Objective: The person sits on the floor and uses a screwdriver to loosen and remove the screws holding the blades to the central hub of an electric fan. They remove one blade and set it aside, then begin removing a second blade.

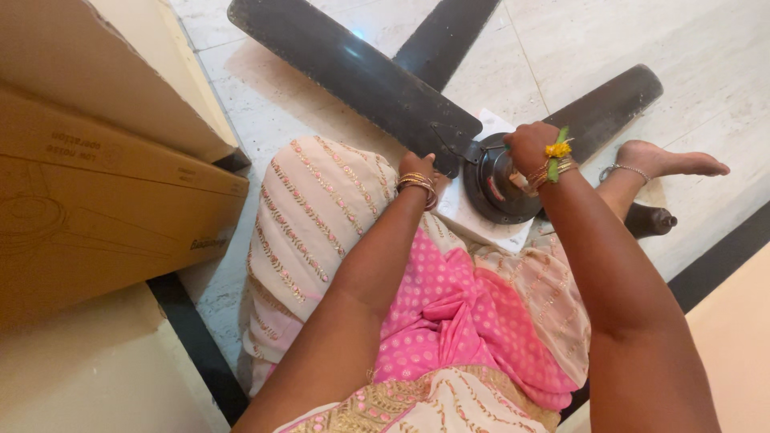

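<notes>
Person seated on the marble floor [706, 88], ceiling fan [449, 104] lying flat in front of the knees, three dark blades spread out, round motor hub [499, 186] resting on a white sheet [481, 220]. Right hand [529, 148] sits on top of the hub near the blade root, fingers curled down together onto something at the rim; what they pinch is hidden by the knuckles, possibly a small tool or screw, can't tell. Left hand [419, 167] presses at the base of the nearest blade [361, 76], just beside the hub; fingers tucked under the wrist bangles [417, 182], so open or closed can't be read. Risks, as a judgement: hub only rests on loose paper, so torque from the right hand could spin or slide the whole fan if the left brace slips; bangles and the flower wristband [557, 152] sit close to the hub edge and could snag; bare foot [670, 160] lies right beside a blade [609, 108], so a sudden rotation could hit it. Cardboard boxes [96, 176] well apart, left.
</notes>
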